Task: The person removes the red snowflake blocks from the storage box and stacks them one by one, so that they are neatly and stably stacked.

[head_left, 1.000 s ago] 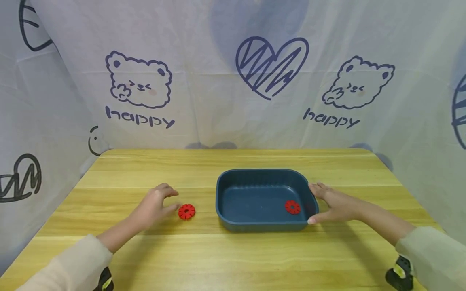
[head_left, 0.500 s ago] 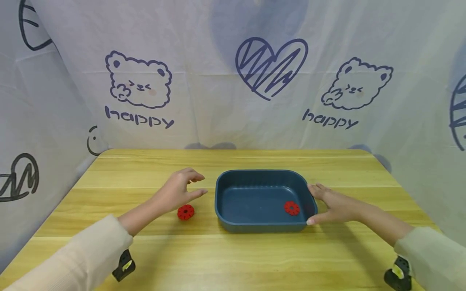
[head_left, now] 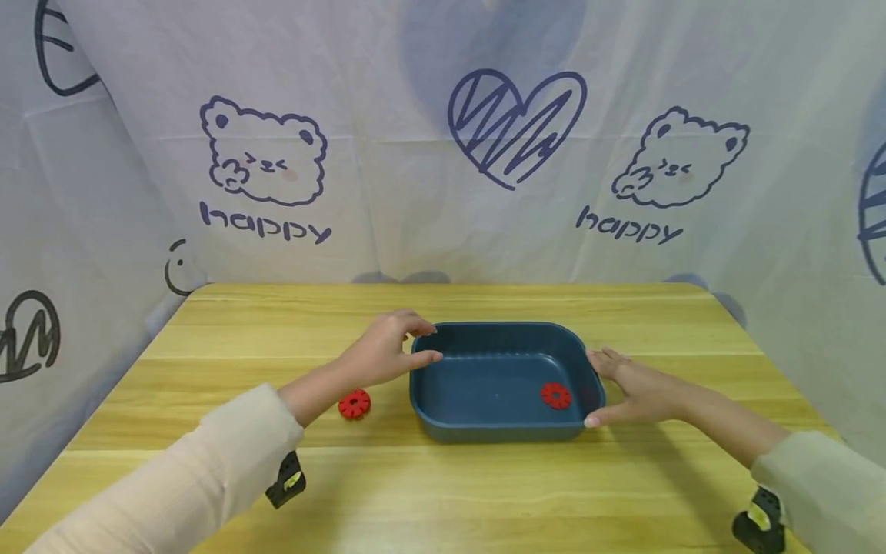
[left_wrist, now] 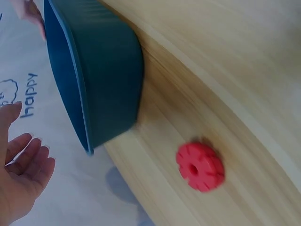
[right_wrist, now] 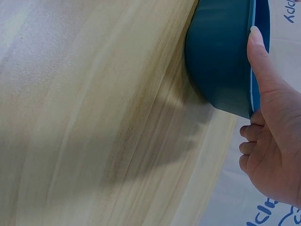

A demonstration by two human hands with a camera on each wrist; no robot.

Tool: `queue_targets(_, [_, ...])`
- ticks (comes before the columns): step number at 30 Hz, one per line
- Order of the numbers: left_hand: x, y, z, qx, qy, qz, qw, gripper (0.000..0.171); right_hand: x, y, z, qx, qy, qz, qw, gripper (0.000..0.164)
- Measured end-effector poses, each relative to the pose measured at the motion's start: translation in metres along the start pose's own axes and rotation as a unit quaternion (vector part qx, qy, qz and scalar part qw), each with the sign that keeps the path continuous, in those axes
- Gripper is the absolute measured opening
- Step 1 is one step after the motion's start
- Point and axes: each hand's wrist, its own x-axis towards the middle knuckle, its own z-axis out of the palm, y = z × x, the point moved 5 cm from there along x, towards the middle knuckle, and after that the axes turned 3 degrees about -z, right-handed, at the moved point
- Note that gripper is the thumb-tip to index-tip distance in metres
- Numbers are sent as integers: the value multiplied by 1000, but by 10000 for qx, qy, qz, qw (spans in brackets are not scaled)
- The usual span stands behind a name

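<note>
My left hand [head_left: 388, 348] is over the left rim of a dark blue plastic basin [head_left: 484, 425], thumb and fingers apart. Nothing shows between its loosely bent fingers [left_wrist: 30, 157] in the left wrist view. A red notched disc with a centre hole [head_left: 354, 403] lies on the table, left of the basin; it looks thick in the left wrist view [left_wrist: 200, 167]. A second red notched disc [head_left: 556, 395] lies inside the basin near its right end. My right hand [head_left: 633, 391] holds that end, its thumb [right_wrist: 258, 52] on the rim and its fingers bent at the corner.
The basin stands on a wood-grain table [head_left: 484, 500]. A white cloth [head_left: 388, 208] with blue drawings hangs behind the far edge and along both sides. Dark wrist-worn devices show under both sleeves, the left one [head_left: 286, 478] and the right one [head_left: 760, 522].
My left hand has moved right and away, from beside the red disc on the table to over the basin's left rim. The right hand, the basin and both discs stay where they were.
</note>
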Motion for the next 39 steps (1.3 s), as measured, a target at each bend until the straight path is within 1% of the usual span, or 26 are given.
queue_targets(4, [9,9,11,46,-193,101,9998,37,0,1,0,20,-6,-6,10000,107])
queue_targets(8, [16,19,23,-50,-401,205,9990,38,0,1,-1,13,-3,-9,10000,107])
queue_targets(14, [28,29,42,-180,-577,330,9976,39,-1,1,0,-6,19,1,10000,107])
queue_targets(22, [41,39,65,-414,-874,165,9952,40,-1,3,1,63,36,-32,10000,106])
queue_targets(25, [46,42,74,-466,-948,181,9942,41,-1,4,0,62,51,-37,10000,106])
queue_targets(28, [51,46,82,-495,-980,263,9936,42,-1,4,0,11,79,-48,10000,106])
queue_targets(34, [64,55,100,-437,-1068,281,9929,44,0,3,-1,-3,120,-112,9999,105])
queue_targets(39, [73,62,119,-229,-1113,109,9935,44,-1,3,1,63,141,-113,9998,104])
